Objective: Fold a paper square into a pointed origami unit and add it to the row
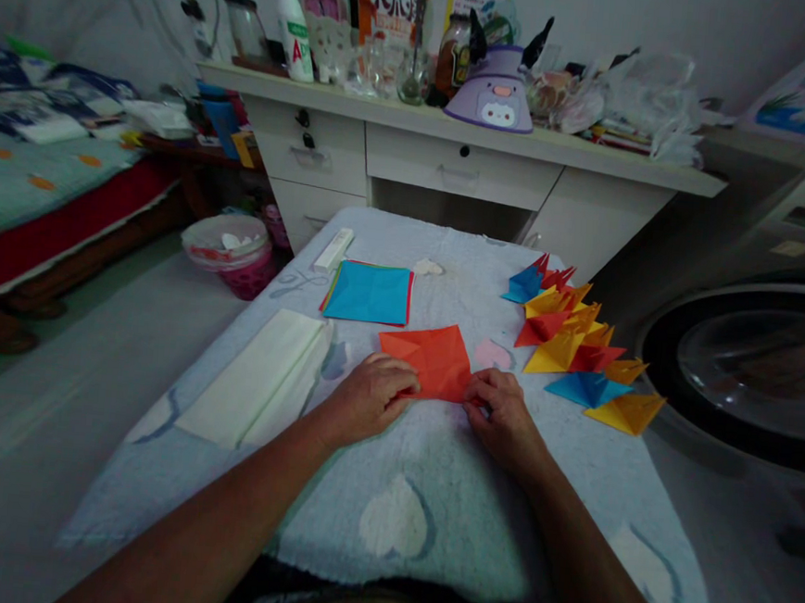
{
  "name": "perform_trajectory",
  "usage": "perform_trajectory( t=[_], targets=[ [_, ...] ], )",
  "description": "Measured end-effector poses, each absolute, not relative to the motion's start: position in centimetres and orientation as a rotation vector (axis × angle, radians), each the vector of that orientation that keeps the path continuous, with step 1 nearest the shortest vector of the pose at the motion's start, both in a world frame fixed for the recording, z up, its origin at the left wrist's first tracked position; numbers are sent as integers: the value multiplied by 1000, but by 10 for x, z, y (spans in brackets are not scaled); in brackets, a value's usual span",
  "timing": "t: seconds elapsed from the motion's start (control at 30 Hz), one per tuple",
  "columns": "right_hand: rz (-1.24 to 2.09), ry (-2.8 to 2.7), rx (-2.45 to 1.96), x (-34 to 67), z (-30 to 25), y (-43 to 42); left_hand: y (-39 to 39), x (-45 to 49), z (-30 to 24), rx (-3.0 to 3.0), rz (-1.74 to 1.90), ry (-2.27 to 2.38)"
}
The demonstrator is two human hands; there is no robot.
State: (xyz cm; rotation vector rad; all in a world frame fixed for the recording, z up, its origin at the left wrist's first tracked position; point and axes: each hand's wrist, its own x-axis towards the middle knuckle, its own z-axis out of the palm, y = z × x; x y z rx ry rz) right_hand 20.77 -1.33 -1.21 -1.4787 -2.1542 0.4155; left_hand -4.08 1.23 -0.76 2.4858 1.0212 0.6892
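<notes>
An orange sheet of origami paper [440, 360] with fold creases lies on the cloth-covered table in front of me. My left hand [378, 391] pinches its near left corner. At the near right corner, the fingers of my right hand [501, 410] are closed on the same sheet. Beyond it sits a stack of coloured paper [368, 292], blue on top with red and yellow edges showing. Several folded paper cranes [567, 338] in red, blue, yellow and orange stand in rows to the right.
A pale folded paper bundle [257, 378] lies left of my hand, with a small white box [334, 250] farther back. A white desk [456, 148] crowded with jars and bags stands beyond the table. A washing machine [784, 239] is at right, a pink bin [247, 275] at left.
</notes>
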Motion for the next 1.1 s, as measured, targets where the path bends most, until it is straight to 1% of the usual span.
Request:
perform_trajectory(
  t=[0.3, 0.47, 0.73, 1.1],
  targets=[
    [405, -2118, -1616, 204, -15, -12, 9, -29, -4, 2170, 764, 1306],
    [378, -2070, -1689, 202, -18, -10, 11, -25, -10, 2236, 814, 1420],
    [362, -2014, -1750, 199, -18, -10, 13, -22, -10, 2353, 746, 1585],
    [321, -1978, -1829, 198, -18, -9, 17, -17, -13, 2448, 678, 1677]
  ],
)
